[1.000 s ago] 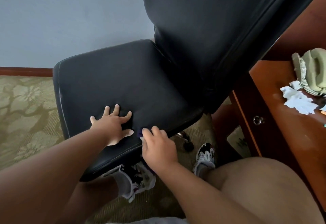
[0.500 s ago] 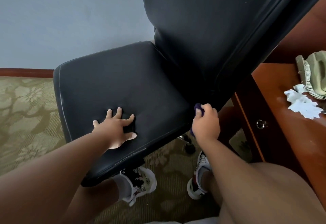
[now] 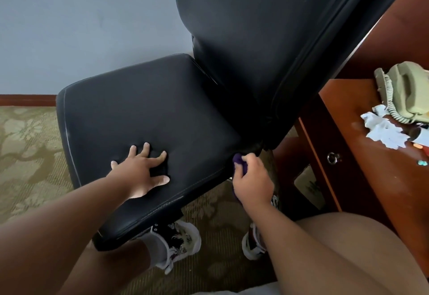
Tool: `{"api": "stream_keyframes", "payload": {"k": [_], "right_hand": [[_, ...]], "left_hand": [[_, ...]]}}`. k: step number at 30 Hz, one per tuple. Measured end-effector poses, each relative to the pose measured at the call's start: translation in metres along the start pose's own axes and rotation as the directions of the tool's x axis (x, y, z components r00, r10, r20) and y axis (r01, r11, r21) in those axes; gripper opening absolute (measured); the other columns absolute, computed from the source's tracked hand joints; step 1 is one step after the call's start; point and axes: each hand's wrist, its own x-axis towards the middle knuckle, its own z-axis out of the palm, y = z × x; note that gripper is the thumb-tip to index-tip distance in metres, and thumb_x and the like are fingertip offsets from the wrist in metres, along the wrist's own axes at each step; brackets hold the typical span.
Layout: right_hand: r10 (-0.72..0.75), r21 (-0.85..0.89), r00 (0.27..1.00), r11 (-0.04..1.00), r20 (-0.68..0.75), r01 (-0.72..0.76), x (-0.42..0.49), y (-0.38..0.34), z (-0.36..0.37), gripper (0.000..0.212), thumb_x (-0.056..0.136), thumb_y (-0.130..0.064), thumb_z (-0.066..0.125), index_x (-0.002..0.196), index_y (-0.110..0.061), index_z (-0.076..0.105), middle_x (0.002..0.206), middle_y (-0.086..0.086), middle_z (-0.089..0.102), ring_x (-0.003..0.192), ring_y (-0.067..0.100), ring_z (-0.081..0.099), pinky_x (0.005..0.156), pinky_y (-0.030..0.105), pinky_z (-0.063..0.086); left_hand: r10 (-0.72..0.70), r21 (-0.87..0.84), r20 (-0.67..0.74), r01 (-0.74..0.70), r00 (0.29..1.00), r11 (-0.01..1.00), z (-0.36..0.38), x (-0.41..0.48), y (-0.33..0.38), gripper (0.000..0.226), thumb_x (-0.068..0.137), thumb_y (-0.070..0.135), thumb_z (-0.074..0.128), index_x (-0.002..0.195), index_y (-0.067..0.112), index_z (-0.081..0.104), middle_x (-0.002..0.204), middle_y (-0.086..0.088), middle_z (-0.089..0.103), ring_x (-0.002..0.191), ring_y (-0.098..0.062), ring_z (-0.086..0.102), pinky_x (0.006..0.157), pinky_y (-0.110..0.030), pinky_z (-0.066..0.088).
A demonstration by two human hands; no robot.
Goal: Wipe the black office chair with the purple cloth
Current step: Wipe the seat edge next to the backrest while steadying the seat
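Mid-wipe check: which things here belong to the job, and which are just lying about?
Job: black office chair, purple cloth, right hand gripping the cloth, left hand flat on the chair.
Lying about: telephone, torn paper, both on the desk.

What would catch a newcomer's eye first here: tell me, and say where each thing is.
The black office chair fills the middle, its tall back beside the wooden desk on the right. The left hand presses flat on the seat, while the right hand grips the purple cloth at the seat's near right corner. A beige telephone and torn white paper lie on the desk.
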Motion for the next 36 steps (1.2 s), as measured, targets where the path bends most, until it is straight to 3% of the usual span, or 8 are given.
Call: {"api": "stream_keyframes", "payload": {"k": [5,8,17,21,23,27,31,36], "right_hand": [[0.234,0.184,0.972,0.956,-0.009,-0.229,0.016,-0.009,-0.001,0.014,0.099,-0.031,0.054,0.111,-0.024,0.054,0.11,-0.002,0.058,0.094,0.02,0.06,0.068,0.036,0.051],[0.281,0.28,0.958,0.916,0.062,-0.287,0.015,-0.017,-0.003,0.005,0.1,-0.031,0.053,0.102,-0.026,0.052,0.102,-0.003,0.059,0.091,0.02,0.059,0.068,0.035,0.048],[0.06,0.167,0.975,0.981,0.215,-0.097,-0.004,-0.026,-0.005,0.015,0.095,-0.041,0.057,0.089,-0.029,0.051,0.085,-0.008,0.059,0.078,0.016,0.059,0.065,0.038,0.054],[-0.018,-0.025,0.983,0.999,0.184,0.023,0.025,-0.026,-0.018,0.01,0.095,-0.039,0.055,0.097,-0.029,0.054,0.1,-0.007,0.056,0.085,0.019,0.058,0.064,0.031,0.044],[0.073,-0.067,0.992,0.996,0.103,-0.066,0.053,-0.016,-0.028,0.014,0.095,-0.039,0.055,0.105,-0.029,0.057,0.108,-0.001,0.058,0.095,0.026,0.06,0.069,0.033,0.043],[0.218,-0.058,0.968,0.976,0.126,-0.212,0.096,0.006,-0.041,0.013,0.096,-0.042,0.052,0.105,-0.034,0.058,0.11,0.002,0.058,0.094,0.027,0.059,0.078,0.041,0.052],[0.119,-0.015,0.984,0.993,0.133,-0.118,0.08,-0.017,-0.025,0.017,0.097,-0.036,0.052,0.11,-0.03,0.062,0.112,0.003,0.059,0.102,0.029,0.059,0.078,0.035,0.048],[-0.033,0.005,0.959,0.999,0.282,0.033,0.031,-0.064,-0.011,0.017,0.098,-0.035,0.051,0.106,-0.024,0.062,0.11,0.002,0.058,0.1,0.027,0.059,0.071,0.032,0.039]], "left_hand": [[-0.017,-0.027,0.001,0.017,1.0,0.999,0.002,0.001,0.016,0.073,0.096,0.068,0.047,0.157,0.053,0.012,0.171,0.002,-0.009,0.156,-0.031,-0.013,0.114,-0.073,0.018],[-0.034,-0.012,-0.013,0.034,0.999,0.999,0.004,0.002,0.024,0.073,0.095,0.069,0.047,0.157,0.052,0.013,0.171,-0.001,-0.007,0.156,-0.034,-0.011,0.112,-0.075,0.021],[-0.054,0.001,-0.031,0.054,0.998,0.999,0.006,0.002,0.024,0.073,0.094,0.07,0.048,0.157,0.053,0.014,0.171,0.0,-0.005,0.156,-0.033,-0.01,0.112,-0.075,0.021],[-0.038,-0.047,-0.017,0.037,0.999,0.998,0.005,0.002,0.021,0.074,0.094,0.069,0.049,0.157,0.053,0.013,0.171,0.002,-0.008,0.156,-0.031,-0.012,0.114,-0.073,0.019],[-0.034,-0.066,-0.002,0.033,0.999,0.997,0.003,0.003,0.02,0.074,0.094,0.068,0.051,0.157,0.054,0.013,0.171,0.003,-0.009,0.156,-0.03,-0.013,0.115,-0.073,0.018],[-0.036,-0.066,-0.002,0.036,0.999,0.997,0.004,0.004,0.019,0.074,0.094,0.067,0.051,0.156,0.055,0.014,0.171,0.003,-0.009,0.156,-0.03,-0.013,0.114,-0.074,0.016],[-0.042,-0.008,-0.03,0.042,0.999,0.999,0.009,0.006,0.02,0.073,0.094,0.07,0.047,0.157,0.054,0.013,0.171,0.002,-0.008,0.156,-0.03,-0.011,0.114,-0.073,0.02],[-0.042,0.05,-0.043,0.044,0.998,0.998,0.009,0.005,0.018,0.073,0.094,0.072,0.045,0.157,0.054,0.012,0.171,0.002,-0.006,0.156,-0.031,-0.009,0.113,-0.073,0.022]]}}
